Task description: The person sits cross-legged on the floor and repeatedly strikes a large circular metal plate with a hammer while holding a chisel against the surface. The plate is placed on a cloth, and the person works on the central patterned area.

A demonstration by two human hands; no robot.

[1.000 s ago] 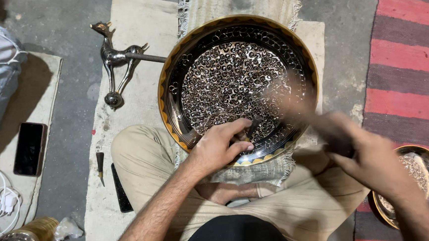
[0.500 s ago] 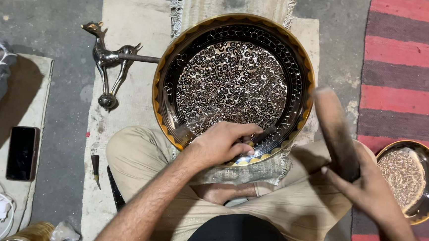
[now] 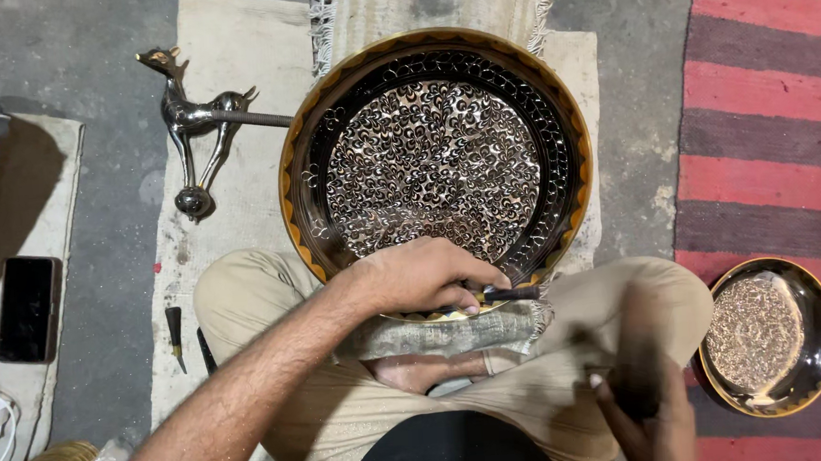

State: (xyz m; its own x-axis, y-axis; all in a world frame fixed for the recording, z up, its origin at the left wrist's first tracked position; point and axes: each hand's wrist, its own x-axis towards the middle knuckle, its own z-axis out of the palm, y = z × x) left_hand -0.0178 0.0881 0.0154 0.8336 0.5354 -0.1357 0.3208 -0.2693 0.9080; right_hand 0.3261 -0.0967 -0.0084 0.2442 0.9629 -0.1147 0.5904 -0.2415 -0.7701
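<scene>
Trays come first for me: the large round engraved brass tray (image 3: 434,153) leans on my lap, nothing in it, and a smaller engraved bowl (image 3: 768,337) sits empty on the striped rug (image 3: 773,94). My left hand (image 3: 423,277) pinches a thin dark chisel (image 3: 500,295) at the tray's near rim; my right hand (image 3: 645,415) is wrapped around a blurred tool I cannot identify.

I looked down on a grey concrete floor (image 3: 115,372). A pale mat (image 3: 231,99) covered its middle, with a metal deer figure (image 3: 197,120) and a small dark tool (image 3: 175,332) lying on it. A red striped rug (image 3: 773,104) ran along the floor's right edge, carrying a small engraved bowl (image 3: 768,337). A black phone (image 3: 28,309) lay on a cloth (image 3: 11,226) near the left edge.
</scene>
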